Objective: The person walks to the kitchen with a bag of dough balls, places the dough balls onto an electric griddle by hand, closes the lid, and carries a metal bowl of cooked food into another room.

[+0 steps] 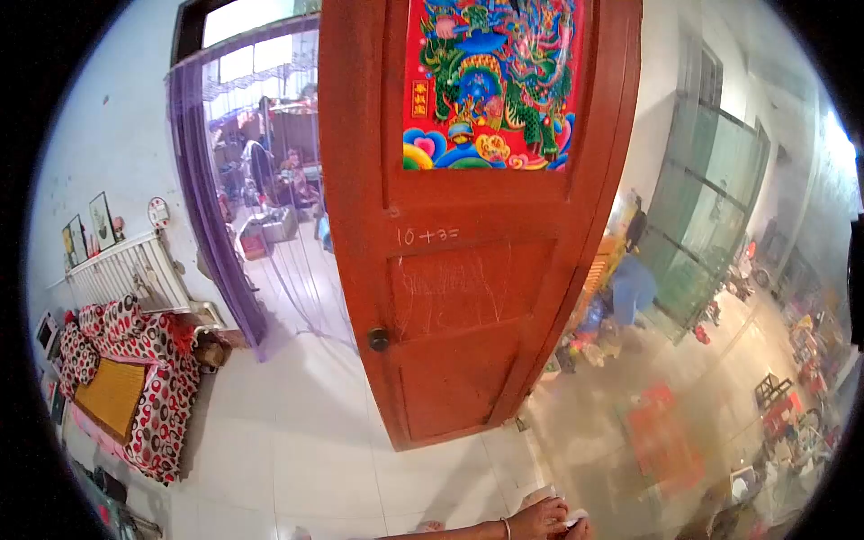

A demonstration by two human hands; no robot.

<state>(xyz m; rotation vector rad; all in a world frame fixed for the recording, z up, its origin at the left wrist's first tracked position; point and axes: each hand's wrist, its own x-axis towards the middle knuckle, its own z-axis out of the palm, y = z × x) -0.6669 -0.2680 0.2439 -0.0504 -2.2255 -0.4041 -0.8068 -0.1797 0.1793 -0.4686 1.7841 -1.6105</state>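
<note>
So you're having a small white piece (pixel 572 519) sitting around 5 o'clock in the view, right between your hands: it's lying about 3 o'clock from your left hand (pixel 537 519) and 11 o'clock from your right hand (pixel 581 529). Your left is looking mostly curled, seemingly pinching it; the frame's cropping your right, so can't tell its grip. Neither's looking clearly nearer, and the long axis is hiding.

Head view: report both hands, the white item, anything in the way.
Left hand and right hand close together, bottom edge; grip unclear. Small white item at the hands, too small to identify. Red door ahead, apart from both.
</note>
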